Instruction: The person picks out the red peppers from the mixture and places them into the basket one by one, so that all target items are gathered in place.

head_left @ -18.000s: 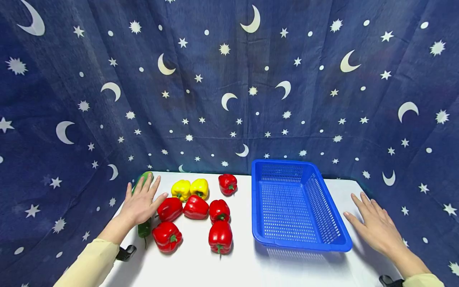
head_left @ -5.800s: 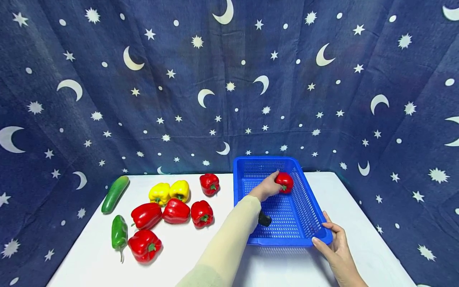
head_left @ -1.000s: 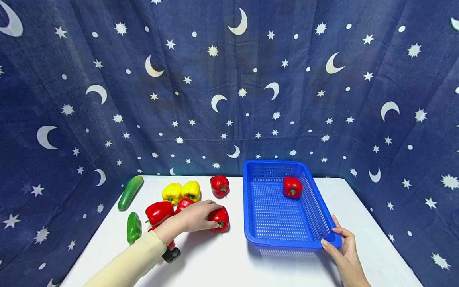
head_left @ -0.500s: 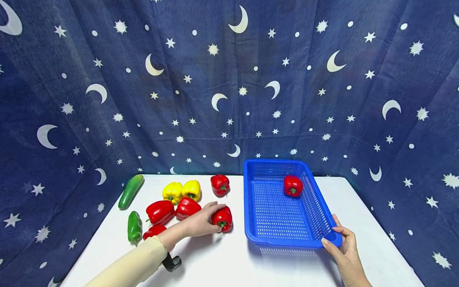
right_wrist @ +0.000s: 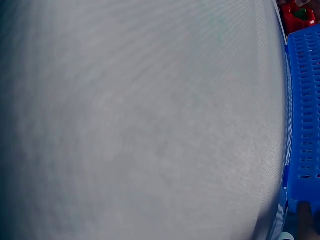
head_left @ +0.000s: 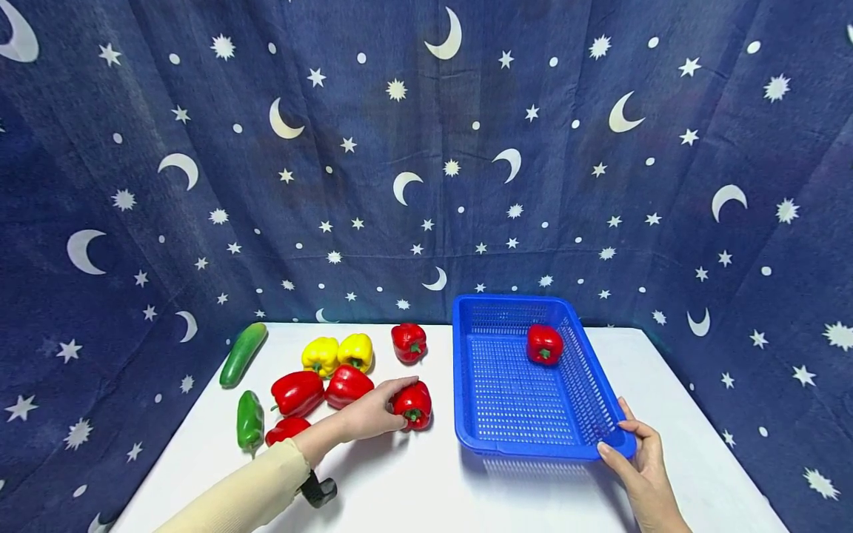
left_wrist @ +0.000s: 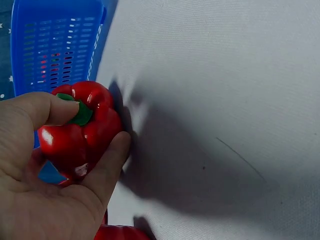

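In the head view we saw the left hand (head_left: 373,411), its fingers (head_left: 398,384) curled round a red bell pepper (head_left: 416,405) left of the blue basket (head_left: 520,449) the right hand (head_left: 643,474) pinched; the left wrist showed thumb (left_wrist: 61,109) at stem (left_wrist: 83,116), the right wrist one finger (right_wrist: 304,222).

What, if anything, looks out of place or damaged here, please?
A thin dark line, perhaps a hair, stands out against the white tabletop in the left wrist view; I see nothing spilled or damaged.
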Demonstrator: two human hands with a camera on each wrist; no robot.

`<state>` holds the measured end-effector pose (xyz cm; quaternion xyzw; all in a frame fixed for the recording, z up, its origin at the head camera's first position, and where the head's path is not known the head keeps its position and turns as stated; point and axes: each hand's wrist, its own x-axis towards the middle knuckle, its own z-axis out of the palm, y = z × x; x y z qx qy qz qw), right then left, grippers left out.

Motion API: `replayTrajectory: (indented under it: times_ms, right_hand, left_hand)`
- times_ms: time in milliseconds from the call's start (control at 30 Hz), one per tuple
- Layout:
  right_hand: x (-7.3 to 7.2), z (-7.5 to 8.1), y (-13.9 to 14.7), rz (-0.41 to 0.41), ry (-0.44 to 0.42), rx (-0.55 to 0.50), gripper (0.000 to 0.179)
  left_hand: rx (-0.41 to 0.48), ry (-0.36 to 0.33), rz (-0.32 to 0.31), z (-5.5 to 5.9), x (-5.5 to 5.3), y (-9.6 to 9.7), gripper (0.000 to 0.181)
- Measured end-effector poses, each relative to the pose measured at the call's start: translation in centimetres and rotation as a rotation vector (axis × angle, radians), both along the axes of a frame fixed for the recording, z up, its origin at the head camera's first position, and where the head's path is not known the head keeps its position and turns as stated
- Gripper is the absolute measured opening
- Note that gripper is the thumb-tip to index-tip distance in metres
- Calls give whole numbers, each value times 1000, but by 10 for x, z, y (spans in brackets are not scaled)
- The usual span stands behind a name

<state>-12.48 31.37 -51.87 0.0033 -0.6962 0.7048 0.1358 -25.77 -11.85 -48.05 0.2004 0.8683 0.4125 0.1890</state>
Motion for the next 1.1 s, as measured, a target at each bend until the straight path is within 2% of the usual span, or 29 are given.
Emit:
replayTrajectory:
  times_ms: [233, 633, 1100]
  right_hand:
    - [0, -1, -1, -14, -25, 12, 51]
    - [2, -1, 0, 4, 105, 31, 50]
    - [2, -2, 1, 14, 104, 48, 49]
  left_hand:
    - [6, -12, 9, 0, 0, 0, 77]
    - [-3, -35, 31, -1, -1, 2, 75]
    - [-2, -26, 41, -3, -1, 1, 74]
